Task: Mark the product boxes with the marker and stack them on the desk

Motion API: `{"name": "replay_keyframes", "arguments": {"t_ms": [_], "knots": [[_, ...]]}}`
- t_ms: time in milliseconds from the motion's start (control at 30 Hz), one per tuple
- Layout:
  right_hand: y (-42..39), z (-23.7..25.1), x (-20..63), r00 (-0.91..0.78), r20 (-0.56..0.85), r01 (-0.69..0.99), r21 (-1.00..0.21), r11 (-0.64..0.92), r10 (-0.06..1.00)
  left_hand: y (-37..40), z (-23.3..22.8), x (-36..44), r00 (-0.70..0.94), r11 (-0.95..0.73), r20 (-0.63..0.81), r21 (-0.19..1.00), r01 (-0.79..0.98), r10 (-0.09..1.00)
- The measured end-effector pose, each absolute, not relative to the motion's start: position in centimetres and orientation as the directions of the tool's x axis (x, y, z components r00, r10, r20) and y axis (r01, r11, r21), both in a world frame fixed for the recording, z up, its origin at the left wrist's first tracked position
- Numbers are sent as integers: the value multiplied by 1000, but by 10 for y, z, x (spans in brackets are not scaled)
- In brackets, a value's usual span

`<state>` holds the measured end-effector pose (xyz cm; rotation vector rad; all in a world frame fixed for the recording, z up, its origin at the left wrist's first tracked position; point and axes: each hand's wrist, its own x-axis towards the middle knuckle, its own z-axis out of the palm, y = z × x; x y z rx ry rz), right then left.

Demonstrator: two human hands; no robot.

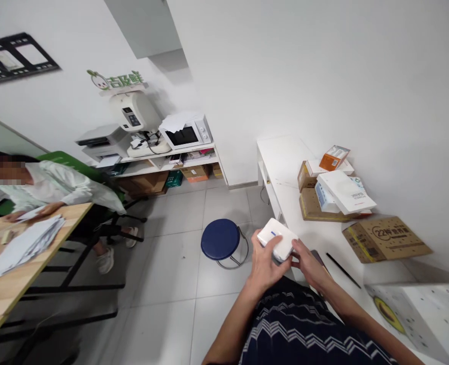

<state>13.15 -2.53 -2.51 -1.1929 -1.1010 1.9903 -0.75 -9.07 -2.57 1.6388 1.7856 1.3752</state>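
A small white box (279,234) with a short blue mark on its top is held in front of my body, off the table. My left hand (265,261) is closed on its near left side, thumb lying on the top face. At the right end, the fingers of my right hand (308,259) grip the box's corner. The underside of the box is hidden. To the right, on the white table (285,157), several packages are piled: an orange and white box (334,157), a white flat box (345,192) and cardboard boxes (325,207).
A blue round stool (220,239) stands on the tiled floor ahead. At left, a person (64,185) sits at a wooden table (75,218) with papers (28,243). A microwave (186,133) and printer (104,142) sit on a shelf. A black pen-like stick (343,270) lies at right.
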Motion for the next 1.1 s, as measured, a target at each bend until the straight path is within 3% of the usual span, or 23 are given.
{"name": "replay_keyframes", "arguments": {"t_ms": [133,233,333,433,533,667,900,1000,1100], "knots": [[-21,-26,146,-430,-405,-73,-875,-478,807,-84,-23,-11,-448,-75,244,929,362,860],[-17,-28,161,-413,-366,-42,-907,-418,834,-78,-19,-23,-623,-26,-4,999,-39,782],[-14,-30,171,-434,-291,47,-952,-301,853,-74,-15,-35,-532,16,-389,818,-575,752],[-16,-28,171,-516,-183,63,-982,-176,837,-73,-13,-38,-267,108,-602,514,-851,753],[-21,-20,164,-551,-121,88,-992,-87,825,-73,-17,-34,-36,211,-637,308,-928,770],[-22,-8,152,-572,-181,116,-983,-140,800,-73,-31,-27,111,269,-625,164,-949,773],[-23,-6,135,-485,-195,152,-979,-137,853,-66,-47,-31,120,251,-632,123,-960,765],[-26,-10,130,-524,-96,141,-990,-25,846,-62,-53,-29,89,203,-542,153,-967,835],[-22,-7,128,-498,-45,288,-950,117,866,-59,-57,-23,113,209,-442,175,-962,890]]}}
